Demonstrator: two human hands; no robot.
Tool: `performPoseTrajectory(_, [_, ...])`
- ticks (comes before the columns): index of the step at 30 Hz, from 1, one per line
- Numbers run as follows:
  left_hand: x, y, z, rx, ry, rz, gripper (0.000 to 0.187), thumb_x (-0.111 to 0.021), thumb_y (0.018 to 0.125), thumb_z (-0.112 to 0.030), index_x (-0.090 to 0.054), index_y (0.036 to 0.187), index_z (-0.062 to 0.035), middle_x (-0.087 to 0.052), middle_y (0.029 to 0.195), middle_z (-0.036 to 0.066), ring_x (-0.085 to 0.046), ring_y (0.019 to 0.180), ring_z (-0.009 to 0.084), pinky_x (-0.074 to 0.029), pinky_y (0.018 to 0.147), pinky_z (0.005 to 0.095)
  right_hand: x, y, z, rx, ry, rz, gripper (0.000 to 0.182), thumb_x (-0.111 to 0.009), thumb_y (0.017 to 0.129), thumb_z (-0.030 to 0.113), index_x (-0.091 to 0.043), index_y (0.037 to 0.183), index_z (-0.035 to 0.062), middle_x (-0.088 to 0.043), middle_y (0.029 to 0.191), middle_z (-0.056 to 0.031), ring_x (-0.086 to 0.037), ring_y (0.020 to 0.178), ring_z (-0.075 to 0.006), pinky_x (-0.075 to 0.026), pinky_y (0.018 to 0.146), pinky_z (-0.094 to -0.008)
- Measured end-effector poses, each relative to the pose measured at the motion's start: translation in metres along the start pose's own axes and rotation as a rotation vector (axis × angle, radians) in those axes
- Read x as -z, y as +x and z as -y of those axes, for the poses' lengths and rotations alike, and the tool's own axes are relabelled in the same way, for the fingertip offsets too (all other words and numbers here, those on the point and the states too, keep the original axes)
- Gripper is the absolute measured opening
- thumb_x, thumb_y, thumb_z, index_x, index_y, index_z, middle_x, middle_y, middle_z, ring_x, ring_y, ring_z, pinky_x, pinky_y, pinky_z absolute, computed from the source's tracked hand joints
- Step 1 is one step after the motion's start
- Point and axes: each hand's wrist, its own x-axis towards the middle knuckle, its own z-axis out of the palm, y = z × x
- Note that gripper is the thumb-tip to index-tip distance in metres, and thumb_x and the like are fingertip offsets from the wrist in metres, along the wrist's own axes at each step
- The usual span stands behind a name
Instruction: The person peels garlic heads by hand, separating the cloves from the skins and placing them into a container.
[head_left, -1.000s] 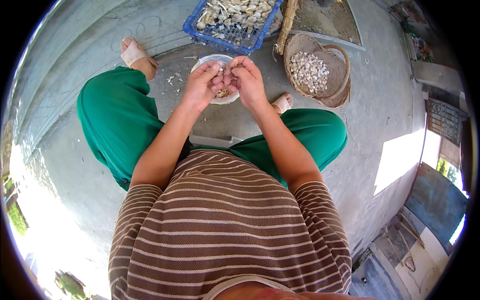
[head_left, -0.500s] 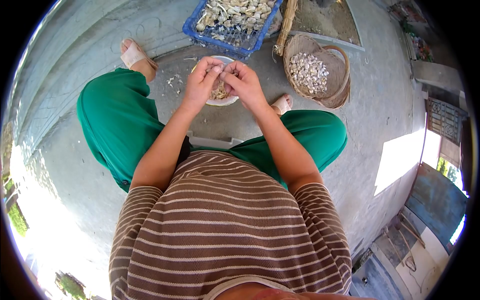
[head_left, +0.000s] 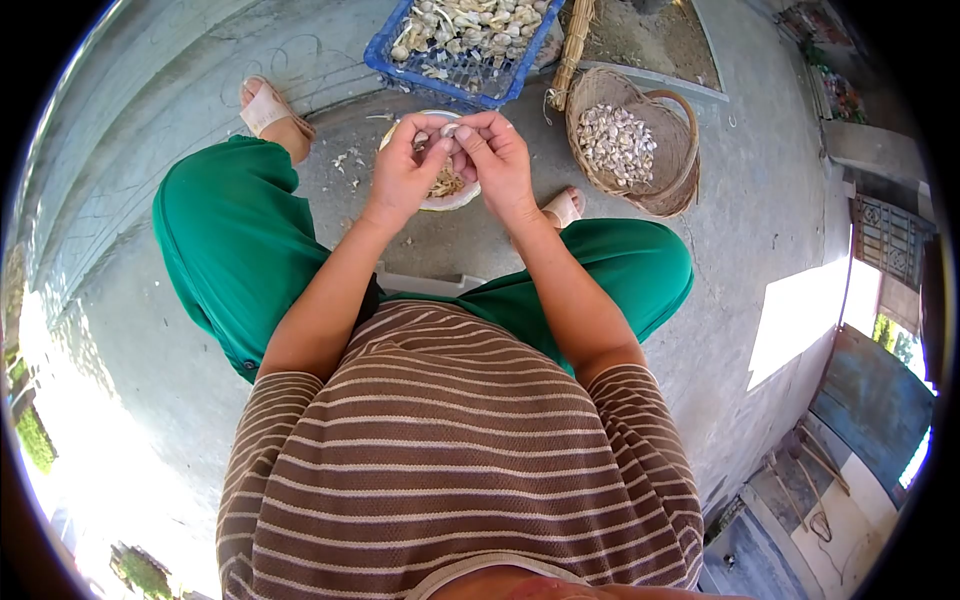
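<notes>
Over a white bowl (head_left: 462, 200) holding dry peelings, both hands meet at the fingertips. A small pale garlic clove (head_left: 449, 130) shows between them. My left hand (head_left: 402, 165) is closed, its fingers curled round garlic pieces, with its thumb near the clove. My right hand (head_left: 497, 158) pinches at the same clove with thumb and forefinger. The fingers partly hide what lies in the palms.
A blue crate (head_left: 505, 88) of garlic bulbs stands beyond the bowl. To its right is a wicker basket (head_left: 683, 150) with garlic cloves (head_left: 617, 143). A straw bundle (head_left: 572, 55) lies between them. Loose peelings (head_left: 347, 160) are scattered on the floor, left of the bowl.
The fingertips have shifted, and the pale clove now shows between them. My right thumb has moved, and the peelings in the bowl are more visible.
</notes>
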Motion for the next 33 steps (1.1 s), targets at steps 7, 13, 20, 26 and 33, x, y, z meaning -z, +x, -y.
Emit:
performPoseTrajectory(7, [0.000,-0.003,-0.012,0.016,0.237,-0.014,0.021,-0.055,0.081,0.003,-0.054,0.102,-0.0034,-0.056,0.085,0.002,-0.053,0.073,0.0056,-0.046,0.062,0.0209,-0.001,-0.001,-0.003,0.071,-0.118,-0.006,0.010,-0.057,0.087,0.007,-0.049,0.088,0.0020,-0.057,0.070,-0.0021,-0.051,0.055,-0.0049,-0.041,0.045,-0.0185])
performPoseTrajectory(13, [-0.002,-0.002,-0.018,-0.093,0.461,-0.051,0.021,-0.056,0.079,0.002,-0.056,0.099,-0.0043,-0.056,0.078,0.002,-0.051,0.061,0.0047,-0.043,0.054,0.0208,0.001,0.001,-0.004,-0.006,-0.138,0.025,0.007,-0.054,0.088,0.007,-0.048,0.091,0.0042,-0.053,0.070,-0.0001,-0.045,0.053,-0.0038,-0.035,0.045,-0.0175])
performPoseTrajectory(20, [0.000,-0.001,-0.020,-0.097,0.482,-0.006,0.017,-0.058,0.078,-0.004,-0.056,0.096,-0.0047,-0.061,0.076,0.007,-0.058,0.060,0.0115,-0.047,0.056,0.0255,0.003,0.003,-0.010,0.041,-0.161,0.056,0.009,-0.056,0.087,0.004,-0.048,0.091,0.0040,-0.054,0.071,-0.0003,-0.047,0.054,-0.0038,-0.037,0.047,-0.0178])
performPoseTrajectory(26, [0.000,-0.001,-0.025,-0.069,0.534,-0.009,0.014,-0.055,0.077,-0.003,-0.055,0.091,-0.0030,-0.062,0.074,0.013,-0.062,0.063,0.0217,-0.049,0.059,0.0319,0.004,-0.001,-0.014,0.146,-0.354,0.054,0.008,-0.059,0.084,0.003,-0.051,0.084,0.0032,-0.058,0.072,-0.0009,-0.052,0.062,-0.0035,-0.044,0.055,-0.0190])
performPoseTrajectory(33, [0.014,0.001,-0.007,-0.028,0.402,-0.039,0.012,-0.052,0.078,-0.001,-0.058,0.089,-0.0025,-0.061,0.072,0.008,-0.059,0.062,0.0115,-0.046,0.057,0.0263,0.001,-0.002,-0.002,-0.034,-0.009,0.105,0.002,-0.052,0.088,0.001,-0.052,0.089,0.0023,-0.054,0.068,-0.0017,-0.046,0.054,-0.0047,-0.036,0.045,-0.0188])
